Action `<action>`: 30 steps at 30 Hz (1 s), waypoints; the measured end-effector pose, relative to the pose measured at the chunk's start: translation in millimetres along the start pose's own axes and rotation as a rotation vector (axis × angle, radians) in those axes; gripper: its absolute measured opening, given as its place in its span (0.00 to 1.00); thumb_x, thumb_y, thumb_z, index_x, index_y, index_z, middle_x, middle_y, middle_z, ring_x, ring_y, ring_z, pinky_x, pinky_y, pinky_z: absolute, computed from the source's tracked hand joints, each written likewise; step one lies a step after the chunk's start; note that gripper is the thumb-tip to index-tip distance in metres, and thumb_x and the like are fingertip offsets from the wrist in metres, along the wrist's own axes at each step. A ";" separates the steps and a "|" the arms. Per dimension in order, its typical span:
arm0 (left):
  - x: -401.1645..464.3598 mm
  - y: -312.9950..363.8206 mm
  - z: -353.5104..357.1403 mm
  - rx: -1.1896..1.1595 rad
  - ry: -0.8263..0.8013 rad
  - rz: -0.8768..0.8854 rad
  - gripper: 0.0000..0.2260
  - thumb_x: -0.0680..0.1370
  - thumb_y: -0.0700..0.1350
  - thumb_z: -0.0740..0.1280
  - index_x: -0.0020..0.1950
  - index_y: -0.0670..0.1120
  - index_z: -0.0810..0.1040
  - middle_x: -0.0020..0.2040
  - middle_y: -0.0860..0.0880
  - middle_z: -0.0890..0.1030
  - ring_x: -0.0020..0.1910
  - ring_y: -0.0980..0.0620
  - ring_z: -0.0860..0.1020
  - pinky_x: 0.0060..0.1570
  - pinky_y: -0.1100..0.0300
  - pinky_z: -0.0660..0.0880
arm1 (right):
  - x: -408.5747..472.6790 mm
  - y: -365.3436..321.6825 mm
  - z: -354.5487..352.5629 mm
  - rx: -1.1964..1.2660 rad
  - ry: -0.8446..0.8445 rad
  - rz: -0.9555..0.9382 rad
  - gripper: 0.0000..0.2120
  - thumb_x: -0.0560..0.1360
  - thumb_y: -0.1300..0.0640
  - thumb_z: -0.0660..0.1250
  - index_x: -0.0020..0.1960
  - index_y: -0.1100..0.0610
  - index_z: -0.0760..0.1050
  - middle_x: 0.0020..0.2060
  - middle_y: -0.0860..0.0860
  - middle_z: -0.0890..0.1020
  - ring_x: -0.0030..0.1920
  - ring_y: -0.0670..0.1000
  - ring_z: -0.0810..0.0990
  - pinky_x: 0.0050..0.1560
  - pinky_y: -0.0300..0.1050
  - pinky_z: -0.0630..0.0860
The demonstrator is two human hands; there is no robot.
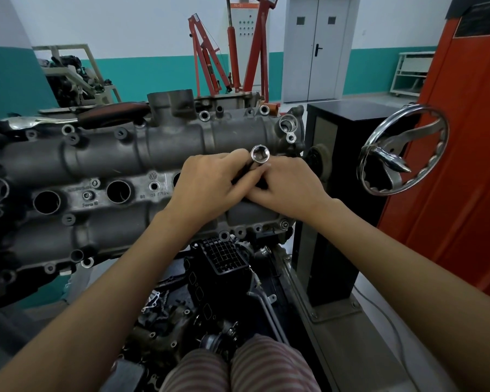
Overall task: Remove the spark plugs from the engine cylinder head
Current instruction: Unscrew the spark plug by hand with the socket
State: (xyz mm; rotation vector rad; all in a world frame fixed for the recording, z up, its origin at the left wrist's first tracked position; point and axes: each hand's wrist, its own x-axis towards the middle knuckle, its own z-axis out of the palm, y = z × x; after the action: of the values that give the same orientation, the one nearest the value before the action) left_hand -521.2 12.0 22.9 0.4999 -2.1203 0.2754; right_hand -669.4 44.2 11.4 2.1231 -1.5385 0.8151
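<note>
Both hands, the left [207, 185] and the right [286, 185], grip a socket [260, 155] over the head [102, 154], apparently preparing to seat it in a plug well [119, 191].

Both hands, the left hand [207, 185] and the right hand [287, 188], crowd over the right end of the cylinder head [102, 159], gripping a socket tool [260, 155] and covering the wells there. To the left, two plug wells [119, 191] (round, dark-mouthed) lie uncovered from above. Just right, a black stand [337, 154] and a chrome handwheel [402, 151] hem in that side. A ratchet handle [108, 114] lies along the far edge.
</note>
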 end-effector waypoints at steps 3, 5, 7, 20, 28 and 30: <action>-0.4 -1.1 0.4 -0.003 -0.005 -0.004 0.22 0.76 0.54 0.60 0.32 0.39 0.74 0.25 0.45 0.75 0.24 0.44 0.74 0.24 0.52 0.71 | -2.4 -0.9 -0.6 0.035 0.085 -0.027 0.16 0.72 0.46 0.58 0.39 0.58 0.77 0.29 0.53 0.79 0.30 0.55 0.78 0.30 0.39 0.61; -0.4 -0.7 0.0 -0.008 -0.005 0.009 0.22 0.76 0.54 0.60 0.31 0.39 0.73 0.25 0.46 0.75 0.24 0.44 0.73 0.24 0.53 0.70 | -2.6 -2.6 -1.9 0.075 0.120 -0.036 0.18 0.71 0.47 0.56 0.39 0.59 0.78 0.29 0.56 0.79 0.30 0.57 0.78 0.29 0.40 0.63; -0.1 0.4 -0.4 -0.023 -0.027 -0.010 0.23 0.76 0.56 0.58 0.34 0.38 0.75 0.27 0.46 0.76 0.26 0.45 0.74 0.26 0.52 0.71 | -2.1 -3.4 -2.9 0.082 0.085 -0.036 0.22 0.71 0.45 0.53 0.45 0.58 0.79 0.32 0.56 0.81 0.33 0.57 0.79 0.29 0.42 0.67; -0.4 2.6 -1.1 -0.041 -0.057 -0.035 0.21 0.76 0.54 0.55 0.40 0.37 0.75 0.30 0.45 0.76 0.27 0.44 0.74 0.26 0.51 0.71 | -1.5 -2.5 -2.1 0.065 0.056 -0.037 0.20 0.70 0.43 0.54 0.41 0.58 0.75 0.29 0.49 0.77 0.29 0.51 0.75 0.25 0.36 0.57; -1.4 0.0 1.1 -0.007 -0.043 -0.023 0.24 0.76 0.56 0.57 0.34 0.36 0.76 0.26 0.43 0.75 0.25 0.43 0.74 0.25 0.50 0.71 | -0.5 -3.6 -0.5 0.030 0.072 -0.004 0.13 0.72 0.52 0.60 0.41 0.60 0.78 0.31 0.56 0.80 0.32 0.59 0.78 0.30 0.41 0.64; -0.8 0.0 0.4 -0.010 -0.054 -0.034 0.25 0.76 0.57 0.56 0.36 0.37 0.76 0.27 0.44 0.76 0.26 0.43 0.75 0.26 0.50 0.72 | -1.3 -5.2 -1.8 0.043 0.077 -0.026 0.17 0.72 0.49 0.56 0.43 0.59 0.78 0.31 0.55 0.80 0.31 0.57 0.78 0.30 0.40 0.64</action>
State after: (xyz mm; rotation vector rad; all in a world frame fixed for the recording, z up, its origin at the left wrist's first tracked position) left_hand -521.1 12.0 22.0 0.5418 -2.1621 0.2341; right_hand -665.2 47.9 12.0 2.1117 -1.4646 0.9174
